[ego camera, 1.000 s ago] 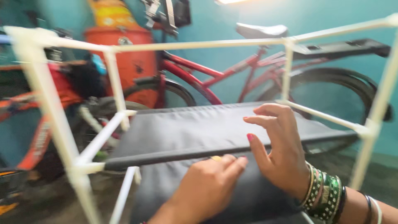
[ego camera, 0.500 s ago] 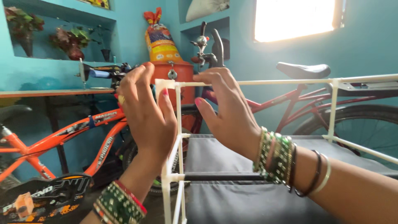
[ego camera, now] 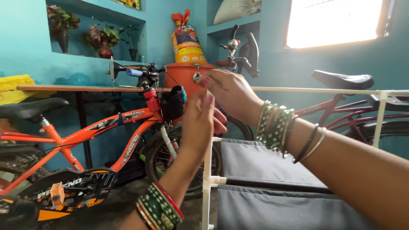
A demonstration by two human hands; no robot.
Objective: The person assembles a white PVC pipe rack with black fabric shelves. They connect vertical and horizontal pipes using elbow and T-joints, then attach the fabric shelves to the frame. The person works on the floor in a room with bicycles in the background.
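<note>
A white pipe rack (ego camera: 207,183) with grey fabric shelves (ego camera: 260,164) stands right in front of me. My right hand (ego camera: 230,91) is curled over the rack's top left corner, where the top rail (ego camera: 341,90) meets the upright post. My left hand (ego camera: 198,123) is just below it, fingers pointing up, wrapped against the upper part of the same post and hiding it. Both wrists carry green and red bangles.
An orange child's bicycle (ego camera: 85,140) leans at the left, close to the rack's corner. A red bicycle (ego camera: 341,106) stands behind the rack. An orange drum (ego camera: 185,79) with a bag on top sits at the teal wall, beside a table (ego camera: 76,88) holding a sewing machine.
My hands rose from the grey shelf to the rack's top corner. Half a second ago they stood open on either side of the post; now they close on it.
</note>
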